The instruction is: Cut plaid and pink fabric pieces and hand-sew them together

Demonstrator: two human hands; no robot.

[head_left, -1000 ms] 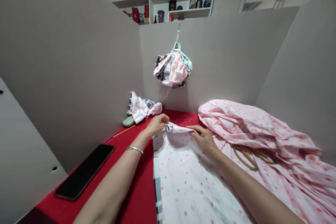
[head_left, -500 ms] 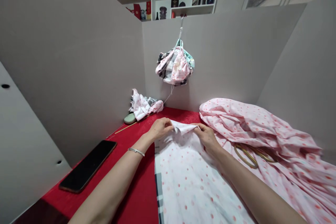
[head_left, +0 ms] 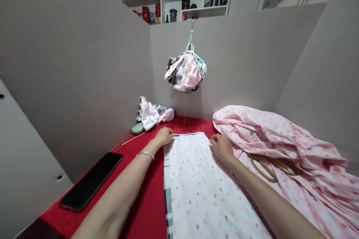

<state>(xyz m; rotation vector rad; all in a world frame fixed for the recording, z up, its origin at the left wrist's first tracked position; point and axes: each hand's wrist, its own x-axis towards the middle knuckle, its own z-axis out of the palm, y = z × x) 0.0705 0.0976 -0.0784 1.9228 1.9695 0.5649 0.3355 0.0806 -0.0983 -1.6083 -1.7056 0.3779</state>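
A long piece of white fabric with pink dots (head_left: 196, 186) lies flat in front of me, with a black-and-white checked strip (head_left: 167, 194) along its left side. At its far left corner, my left hand (head_left: 165, 136) is closed, the fingertips pinching the fabric. My right hand (head_left: 222, 149) rests by the far right edge with its fingers curled together. Whether it grips the edge cannot be made out. A narrow dark-and-light border (head_left: 186, 134) shows along the far end, between the hands.
Gold-handled scissors (head_left: 263, 168) lie on a heap of pink dotted fabric (head_left: 269, 130) at right. A phone (head_left: 92, 181) lies on the red tabletop (head_left: 148, 194). Fabric scraps (head_left: 153, 114) and a green oval object (head_left: 137, 128) sit back left. A cloth bundle (head_left: 186, 71) hangs from a hook.
The lifted, folded far end of the dotted fabric now lies flat. My left hand has moved slightly left and my right hand slightly nearer to me. The thread under the hanging bundle now hangs straight.
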